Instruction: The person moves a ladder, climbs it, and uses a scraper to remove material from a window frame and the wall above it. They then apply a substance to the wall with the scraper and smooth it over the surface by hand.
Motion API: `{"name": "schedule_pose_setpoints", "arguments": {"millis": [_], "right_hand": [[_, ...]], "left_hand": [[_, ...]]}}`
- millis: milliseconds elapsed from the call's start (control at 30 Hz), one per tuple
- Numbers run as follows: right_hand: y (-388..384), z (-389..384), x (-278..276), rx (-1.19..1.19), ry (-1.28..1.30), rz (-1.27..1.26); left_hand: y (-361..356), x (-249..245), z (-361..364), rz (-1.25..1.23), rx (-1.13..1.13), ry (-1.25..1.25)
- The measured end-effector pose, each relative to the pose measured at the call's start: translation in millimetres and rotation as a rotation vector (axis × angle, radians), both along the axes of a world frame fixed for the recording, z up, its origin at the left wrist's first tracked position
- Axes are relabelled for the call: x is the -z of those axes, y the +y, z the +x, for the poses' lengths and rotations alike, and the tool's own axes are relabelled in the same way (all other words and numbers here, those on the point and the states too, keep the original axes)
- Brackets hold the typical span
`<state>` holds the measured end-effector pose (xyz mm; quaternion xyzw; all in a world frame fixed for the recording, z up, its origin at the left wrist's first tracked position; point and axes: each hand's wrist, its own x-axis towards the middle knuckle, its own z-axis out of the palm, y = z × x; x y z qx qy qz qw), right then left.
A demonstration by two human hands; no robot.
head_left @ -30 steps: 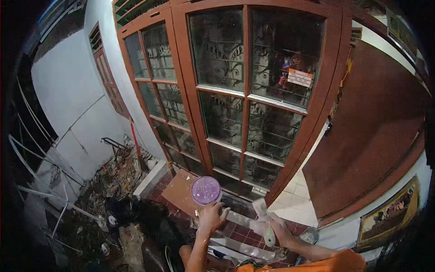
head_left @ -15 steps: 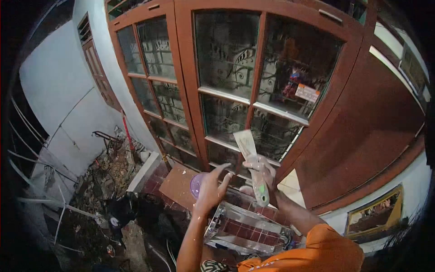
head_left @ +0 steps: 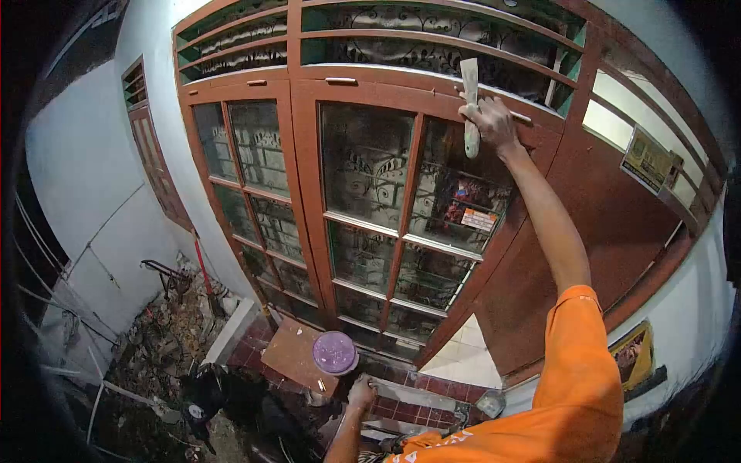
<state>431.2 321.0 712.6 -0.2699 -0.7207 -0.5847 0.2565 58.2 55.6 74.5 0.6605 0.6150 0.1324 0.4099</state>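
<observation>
High at the window, my right hand [head_left: 492,123] is closed around a putty knife [head_left: 469,77]. The blade points up, overlapping the lower slats of the vent, and the handle's end hangs below my fingers. Behind that hand lie the top rail [head_left: 401,92] of the brown window frame and a small handle [head_left: 522,118]. Low down, my left hand [head_left: 361,393] is closed at the corner of a silver metal frame [head_left: 421,396], apparently gripping it. A purple-lidded bucket [head_left: 334,352] stands just beyond my left hand.
The bucket sits on a brown board [head_left: 289,349] over red floor tiles. A brown door [head_left: 571,224] is at the right. Rubble [head_left: 166,324] and a dark motorcycle-like shape [head_left: 239,409] lie at the lower left. Slatted vents [head_left: 432,27] run above the window panes [head_left: 363,154].
My right hand has risen with the putty knife from near waist level to the window's top rail. My left hand has dropped and closed at the metal frame. The view has tilted up.
</observation>
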Motion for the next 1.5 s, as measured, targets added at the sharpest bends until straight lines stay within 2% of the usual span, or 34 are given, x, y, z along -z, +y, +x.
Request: {"name": "schedule_pose_setpoints", "arguments": {"millis": [33,100,167,233,333,367,400,433,500,533,567,633,667,700,733,767,800,833,867,900,967,1033,1067,1167,1333,1467,1500], "right_hand": [[6,2,-6,-0.017,0.041,-0.040],[9,-3,-17,-0.044,0.021,-0.052],[13,-9,-35,-0.073,0.004,-0.036],[19,-13,-51,-0.019,0.024,-0.025],[33,-11,-79,-0.034,0.027,0.034],[36,-10,-86,-0.034,0.024,0.041],[39,-8,-91,0.066,0.054,-0.001],[42,-7,-94,0.167,0.083,-0.045],[47,-3,-96,0.127,0.093,-0.016],[50,1,-95,0.128,0.096,-0.009],[52,4,-96,0.128,0.097,0.002],[57,4,-95,0.153,0.125,-0.027],[60,1,-95,0.115,0.147,0.028],[64,0,-90,0.077,0.179,0.070],[66,0,-88,0.074,0.211,0.030],[67,-1,-88,0.063,0.211,0.025],[66,-1,-88,0.070,0.213,0.037],[65,0,-87,0.081,0.215,0.047],[66,3,-86,0.073,0.213,0.051],[68,4,-85,0.072,0.210,0.055],[70,4,-83,0.068,0.233,0.077],[63,-2,-85,0.105,0.265,0.052],[62,-7,-86,0.065,0.296,0.087],[63,-14,-84,0.003,0.350,0.139],[64,-10,-81,0.012,0.379,0.152],[68,-10,-83,-0.042,0.396,0.101],[68,-10,-83,-0.044,0.400,0.100]], "left_hand": [[-3,-15,0,-0.003,0.004,-0.002],[-3,-41,4,-0.013,0.072,0.198],[1,-35,5,-0.017,0.085,0.196],[-1,-39,4,-0.012,0.109,0.301],[8,-27,7,-0.001,0.065,0.289],[6,-45,5,-0.043,0.109,0.285],[8,-56,2,-0.090,0.154,0.284],[16,-51,2,-0.088,0.152,0.285],[41,-33,2,-0.252,0.368,0.410],[67,-27,4,-0.245,0.380,0.421],[82,-132,13,-0.171,0.262,0.377],[146,-212,18,0.303,0.178,0.199],[188,-259,27,0.572,0.173,0.235],[217,-323,38,0.688,0.131,0.172],[242,-393,50,0.699,0.180,0.160],[270,-451,62,1.101,0.237,0.182],[299,-506,77,1.276,0.242,0.204],[323,-561,90,1.404,0.266,0.179],[316,-626,100,1.477,0.311,0.143],[335,-660,114,1.530,0.218,0.187],[353,-721,129,1.594,0.227,0.223],[369,-741,145,1.585,0.098,0.361],[376,-749,147,1.504,0.178,0.362],[375,-751,154,1.525,0.234,0.427],[388,-750,168,1.508,0.232,0.522],[398,-741,175,1.521,0.214,0.472],[397,-735,177,1.594,0.176,0.437]]}}
